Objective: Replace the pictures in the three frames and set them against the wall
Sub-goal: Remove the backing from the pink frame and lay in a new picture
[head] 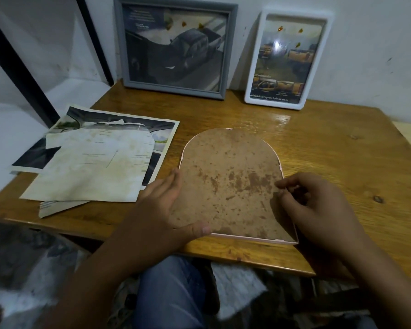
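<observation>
arched frame [228, 184] face-down on counter [330, 148] | judged light, stiff, glass likely fragile | left hand [159, 205] flat, steadying left edge | right hand [311, 200] pinching right edge | best lifted by both side edges

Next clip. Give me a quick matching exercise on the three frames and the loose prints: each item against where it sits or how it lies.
Items:
1. grey frame
2. white frame
3. arched frame
4. loose prints

Places:
A. face down between the hands
B. piled at the table's left
C. leaning on the wall, at right
D. leaning on the wall, at left

Pairs: 1-D, 2-C, 3-A, 4-B
</observation>
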